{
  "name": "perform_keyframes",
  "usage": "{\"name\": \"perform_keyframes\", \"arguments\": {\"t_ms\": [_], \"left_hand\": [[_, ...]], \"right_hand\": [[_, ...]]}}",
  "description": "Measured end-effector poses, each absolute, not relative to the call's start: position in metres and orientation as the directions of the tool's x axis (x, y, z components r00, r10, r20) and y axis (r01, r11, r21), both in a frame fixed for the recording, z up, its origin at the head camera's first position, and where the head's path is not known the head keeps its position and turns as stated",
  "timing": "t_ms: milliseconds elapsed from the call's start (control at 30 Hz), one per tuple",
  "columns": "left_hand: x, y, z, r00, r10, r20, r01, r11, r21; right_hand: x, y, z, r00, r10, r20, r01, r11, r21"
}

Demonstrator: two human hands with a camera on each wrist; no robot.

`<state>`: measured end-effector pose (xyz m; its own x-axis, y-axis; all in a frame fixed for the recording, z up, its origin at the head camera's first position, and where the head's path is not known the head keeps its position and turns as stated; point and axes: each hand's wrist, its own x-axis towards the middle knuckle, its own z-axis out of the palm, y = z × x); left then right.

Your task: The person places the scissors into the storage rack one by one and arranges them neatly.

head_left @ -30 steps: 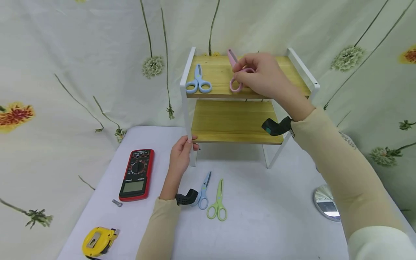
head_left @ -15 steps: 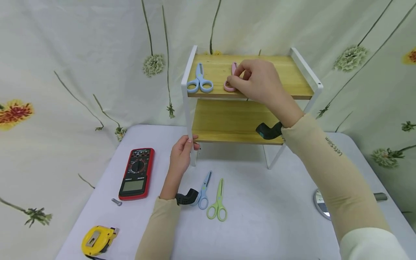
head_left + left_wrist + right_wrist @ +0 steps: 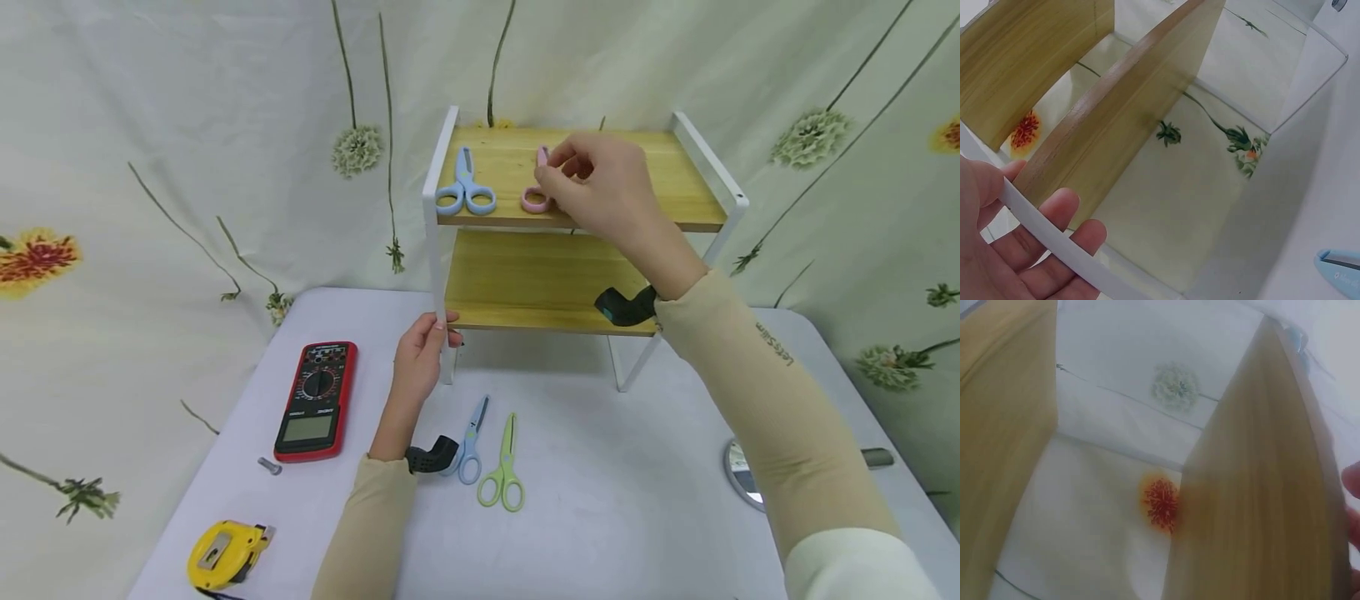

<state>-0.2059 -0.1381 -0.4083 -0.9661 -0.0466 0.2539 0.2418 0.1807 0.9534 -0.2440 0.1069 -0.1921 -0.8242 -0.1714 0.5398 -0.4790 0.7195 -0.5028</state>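
In the head view my left hand (image 3: 420, 354) grips the white left post of a small two-tier shelf rack (image 3: 433, 262). The left wrist view shows its thumb and fingers (image 3: 1060, 209) on either side of that post, beside the lower board. My right hand (image 3: 603, 179) is over the top board, its thumb and index finger at a pair of pink scissors (image 3: 534, 200) lying there. The hand hides part of them, and whether it still pinches them is unclear. Blue scissors (image 3: 465, 187) lie left of them. In the right wrist view only fingertips (image 3: 1352, 481) show, beside a board edge.
On the white table before the rack lie blue scissors (image 3: 471, 446) and green scissors (image 3: 506, 467). Further left are a red multimeter (image 3: 315, 400), a bolt (image 3: 269, 466) and a yellow tape measure (image 3: 228, 554). A round mirror (image 3: 741, 475) is partly behind the right forearm.
The pink scissors, tilted up in my right hand a second ago, now lie flat on the top board. The right hand has since shifted slightly up and right. My left hand stays on the post.
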Motion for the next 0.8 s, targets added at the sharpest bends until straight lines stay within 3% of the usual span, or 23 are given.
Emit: {"name": "perform_keyframes", "arguments": {"t_ms": [67, 233, 300, 400, 500, 667, 800], "left_hand": [[-0.206, -0.138, -0.409, -0.966, -0.051, 0.254, 0.241, 0.179, 0.954], [-0.206, -0.138, -0.409, -0.966, -0.057, 0.254, 0.24, 0.178, 0.954], [-0.206, -0.138, -0.408, -0.965, -0.061, 0.256, 0.242, 0.179, 0.954], [-0.205, -0.138, -0.408, -0.963, -0.067, 0.261, 0.245, 0.183, 0.952], [-0.205, -0.138, -0.407, -0.963, -0.069, 0.26, 0.244, 0.185, 0.952], [-0.206, -0.137, -0.408, -0.964, -0.064, 0.26, 0.245, 0.183, 0.952], [-0.206, -0.136, -0.408, -0.961, -0.068, 0.266, 0.251, 0.179, 0.951]], "right_hand": [[-0.238, 0.11, -0.199, -0.736, -0.167, 0.656, -0.582, 0.651, -0.488], [-0.209, 0.118, -0.232, -0.386, -0.127, 0.914, -0.845, 0.447, -0.295], [-0.193, 0.12, -0.25, -0.33, -0.122, 0.936, -0.885, 0.383, -0.262], [-0.171, 0.124, -0.287, -0.378, -0.165, 0.911, -0.894, 0.321, -0.313], [-0.156, 0.127, -0.33, -0.501, -0.228, 0.835, -0.85, 0.312, -0.425], [-0.14, 0.124, -0.388, -0.726, -0.224, 0.65, -0.684, 0.334, -0.649], [-0.135, 0.122, -0.412, -0.834, -0.224, 0.505, -0.553, 0.344, -0.759]]}}
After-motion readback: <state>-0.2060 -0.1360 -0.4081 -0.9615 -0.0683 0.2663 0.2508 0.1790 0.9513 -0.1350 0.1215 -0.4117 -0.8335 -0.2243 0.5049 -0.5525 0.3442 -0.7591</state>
